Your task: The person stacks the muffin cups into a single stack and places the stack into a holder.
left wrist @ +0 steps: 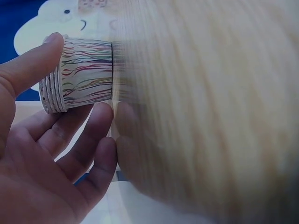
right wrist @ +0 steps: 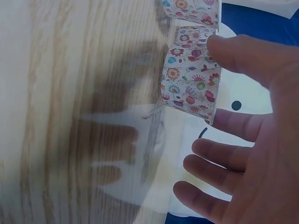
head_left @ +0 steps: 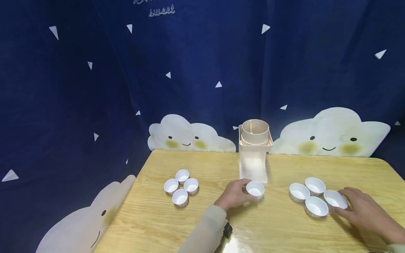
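Note:
In the head view my left hand [head_left: 235,195] grips a small stack of white paper baking cups [head_left: 255,189] by its rims, at the middle of the table. Wavy coloured lines cover the stack's side [left wrist: 86,70] in the left wrist view, and several nested rims show. My right hand [head_left: 364,211] holds a paper cup [head_left: 336,199] between thumb and forefinger at the right side of a cluster. That cup has a floral print [right wrist: 191,81] in the right wrist view; the other fingers are spread. Beside it stand more white cups [head_left: 316,206], upright and close together.
A beige stand with a round holder [head_left: 255,131] on top is at the table's back edge, behind the left hand. Another group of several white cups [head_left: 180,197] stands on the left of the wooden table [head_left: 142,218]. A dark blue curtain [head_left: 196,45] hangs behind.

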Tool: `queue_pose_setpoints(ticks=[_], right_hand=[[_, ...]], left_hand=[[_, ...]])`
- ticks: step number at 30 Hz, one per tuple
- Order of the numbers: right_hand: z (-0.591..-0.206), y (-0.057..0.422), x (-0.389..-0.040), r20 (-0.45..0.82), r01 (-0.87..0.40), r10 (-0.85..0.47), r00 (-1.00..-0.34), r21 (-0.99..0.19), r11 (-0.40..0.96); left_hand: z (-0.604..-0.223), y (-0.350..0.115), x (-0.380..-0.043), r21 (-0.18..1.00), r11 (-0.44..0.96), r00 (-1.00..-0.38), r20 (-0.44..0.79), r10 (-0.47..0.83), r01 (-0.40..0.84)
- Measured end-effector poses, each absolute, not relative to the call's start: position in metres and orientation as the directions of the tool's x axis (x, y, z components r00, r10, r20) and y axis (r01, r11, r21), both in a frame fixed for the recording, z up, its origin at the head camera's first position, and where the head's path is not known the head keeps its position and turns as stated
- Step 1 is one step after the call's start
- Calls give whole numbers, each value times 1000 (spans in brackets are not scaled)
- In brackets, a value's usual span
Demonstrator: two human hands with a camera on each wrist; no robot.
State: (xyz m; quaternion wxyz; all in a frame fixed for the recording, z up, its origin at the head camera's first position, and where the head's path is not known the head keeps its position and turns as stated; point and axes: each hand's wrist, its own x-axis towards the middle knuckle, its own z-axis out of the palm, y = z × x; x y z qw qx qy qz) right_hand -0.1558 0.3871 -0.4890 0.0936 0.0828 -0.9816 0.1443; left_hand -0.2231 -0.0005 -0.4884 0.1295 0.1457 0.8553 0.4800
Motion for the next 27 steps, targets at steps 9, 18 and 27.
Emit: queue_pose_setpoints(ticks=[9,18,27], right_hand=[[-476,388,-158,149,-110,-64,-987,-321,941],[-455,372,-158,293,-193,-104,-950,-292,937],[-440,343,-164,384,-327,-212,-899,-264,907]], left_hand=[[-488,-1,-224,869,478,-924,-73,376,126],[-489,-3,-224,875,469,-922,-80,380,117],[-489,-2,-225,875,474,-920,-102,377,97]])
